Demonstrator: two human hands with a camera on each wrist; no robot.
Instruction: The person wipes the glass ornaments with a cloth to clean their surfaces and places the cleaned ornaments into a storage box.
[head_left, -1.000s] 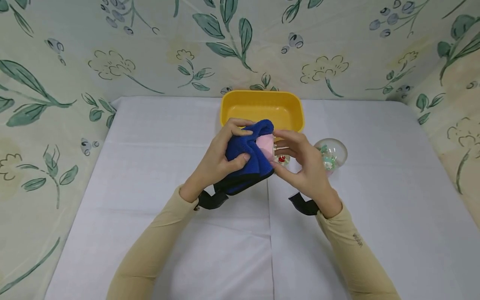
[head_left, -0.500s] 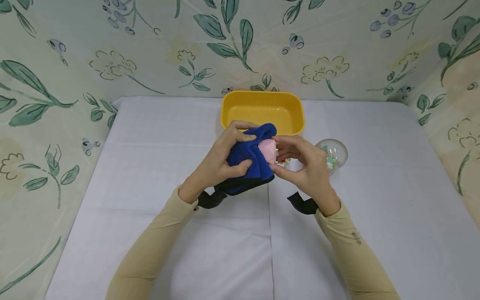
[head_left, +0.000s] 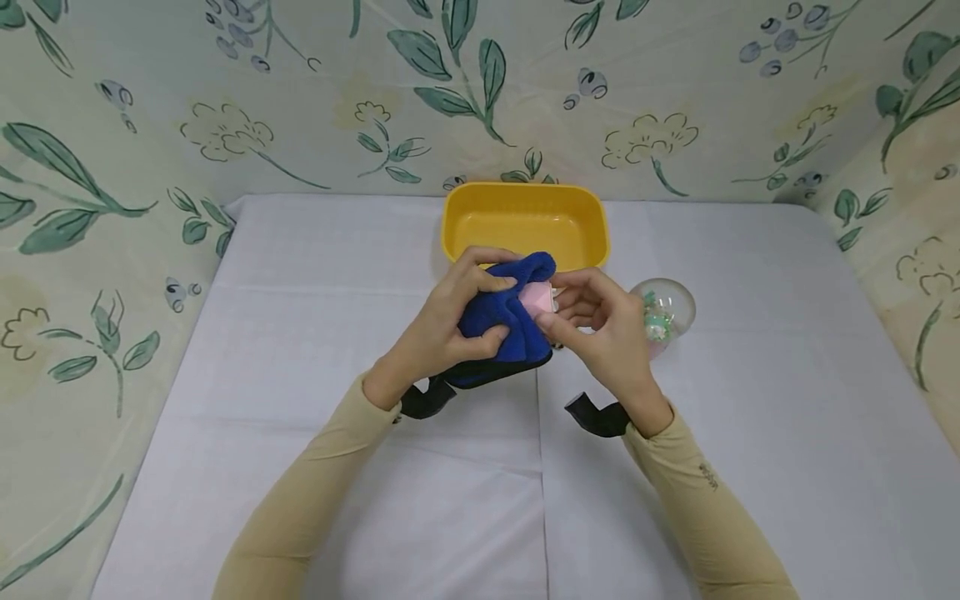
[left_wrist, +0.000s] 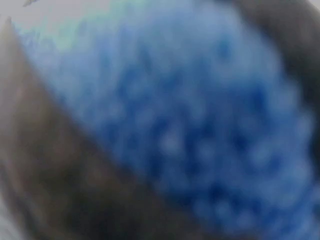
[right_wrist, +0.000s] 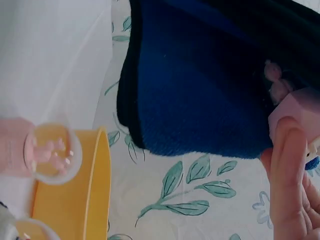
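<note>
My left hand [head_left: 442, 321] grips a blue cloth [head_left: 491, 321] with black edging, its thumb pressing from the near side. Wrapped partly inside is a small snow globe [head_left: 536, 297]; its pink base sticks out to the right, and most of its dome is hidden. With thumb and fingers, my right hand [head_left: 611, 333] pinches that base. In the right wrist view, small pink figures [right_wrist: 278, 84] show beside the base, under the cloth's fold. Blurred blue cloth [left_wrist: 190, 115] fills most of the left wrist view.
A yellow bin [head_left: 525, 193] stands at the back of the white-covered table [head_left: 345, 500]. To the right of my right hand is another snow globe [head_left: 663, 310] with green decoration. A pink-based globe [right_wrist: 50, 152] overlaps the bin in the right wrist view. Flowered fabric [head_left: 300, 100] surrounds the table.
The cloth and globe have shifted slightly right and toward me. My right thumb has moved up onto the pink base, which has turned a little; the left hand keeps its grip.
</note>
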